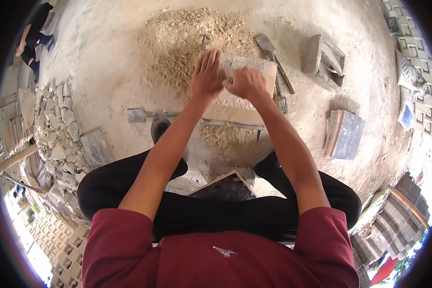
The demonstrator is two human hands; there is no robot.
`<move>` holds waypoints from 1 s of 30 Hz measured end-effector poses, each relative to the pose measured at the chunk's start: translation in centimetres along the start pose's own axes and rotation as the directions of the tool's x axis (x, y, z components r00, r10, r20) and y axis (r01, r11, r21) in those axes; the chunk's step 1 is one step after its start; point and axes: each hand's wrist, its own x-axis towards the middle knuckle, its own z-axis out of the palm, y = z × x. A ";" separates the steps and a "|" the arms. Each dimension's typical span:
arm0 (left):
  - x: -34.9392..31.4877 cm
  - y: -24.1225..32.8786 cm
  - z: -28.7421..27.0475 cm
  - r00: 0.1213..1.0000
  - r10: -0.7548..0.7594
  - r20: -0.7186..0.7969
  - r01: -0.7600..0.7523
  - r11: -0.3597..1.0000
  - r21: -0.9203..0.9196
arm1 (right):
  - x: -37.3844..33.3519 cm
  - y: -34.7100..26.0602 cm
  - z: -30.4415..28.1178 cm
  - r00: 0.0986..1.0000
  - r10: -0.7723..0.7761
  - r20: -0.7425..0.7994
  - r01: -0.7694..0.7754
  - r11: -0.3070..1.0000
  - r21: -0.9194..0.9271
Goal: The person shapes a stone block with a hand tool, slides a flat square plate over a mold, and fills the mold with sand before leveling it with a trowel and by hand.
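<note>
Between my feet sits a pale, dusty rectangular block or mould (237, 99). My left hand (207, 78) lies on its left side, fingers stretched out and close together, thumb towards the right hand. My right hand (248, 82) is curled into a fist over the block's top, knuckles up; whether anything is inside it is hidden. The two hands nearly meet at the thumbs. A long metal bar (177, 115) with a flat plate at its left end crosses just on my side of the block. Past the left fingertips, a small metal piece (205, 42) sticks up.
A heap of sandy crumbs (177, 45) spreads beyond the block. Flat-bladed hand tools (266, 43) lie to its right. Farther right are a hollow box-shaped mould (323, 62) and stacked slabs (348, 136). Stone rubble (57, 129) is piled left. Another person (35, 36) is at far left.
</note>
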 end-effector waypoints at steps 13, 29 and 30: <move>-10.6 2.8 -1.6 0.997 0.056 0.058 -0.046 0.985 -0.165 | -10.3 -2.2 4.5 0.974 0.022 0.226 -0.037 0.997 0.061; 2.9 2.7 0.7 0.984 0.151 0.090 -0.152 0.988 0.002 | -2.9 2.3 -0.4 0.988 0.152 -0.027 -0.150 0.987 0.058; 1.6 3.9 0.3 0.982 0.165 0.087 -0.164 0.986 -0.020 | -3.5 3.1 0.7 0.991 0.133 -0.024 -0.132 0.991 0.019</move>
